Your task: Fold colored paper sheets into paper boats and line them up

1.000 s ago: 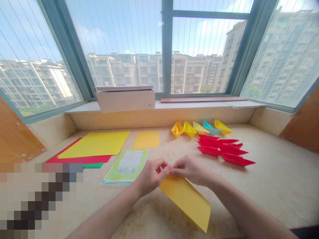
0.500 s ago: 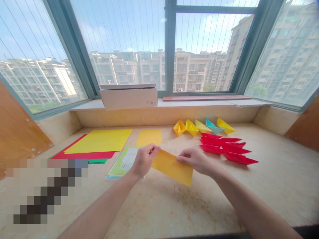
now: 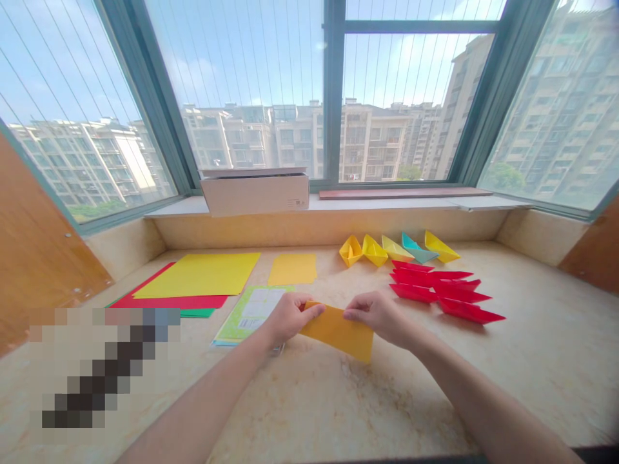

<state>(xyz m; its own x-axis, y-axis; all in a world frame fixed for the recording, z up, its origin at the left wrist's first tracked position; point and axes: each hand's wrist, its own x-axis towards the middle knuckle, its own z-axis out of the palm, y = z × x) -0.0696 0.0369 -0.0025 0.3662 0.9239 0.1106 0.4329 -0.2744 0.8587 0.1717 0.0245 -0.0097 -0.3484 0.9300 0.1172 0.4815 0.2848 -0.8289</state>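
Note:
A folded sheet of orange-yellow paper (image 3: pixel 341 332) is held slanting above the countertop. My left hand (image 3: pixel 289 317) pinches its upper left corner, with the thumb lying on the near face. At the upper edge, my right hand (image 3: pixel 374 316) grips it between thumb and fingers. To the right of my right hand lie several red paper boats (image 3: pixel 435 287), set close together. Behind them stands a row of paper boats in yellow and teal, including a yellow boat (image 3: pixel 351 251) at its left end.
Flat orange-yellow paper (image 3: pixel 293 268) lies behind my hands. A green-and-white paper packet (image 3: pixel 254 312) is by my left wrist. Large yellow (image 3: pixel 203 274) and red sheets (image 3: pixel 169 299) are stacked at left. A white box (image 3: pixel 256 194) sits on the window ledge. A blurred patch covers the lower left.
My left hand has shifted slightly down and right along the paper, its thumb now on the near face. The paper's upper left corner has come lower. My right hand keeps its grip.

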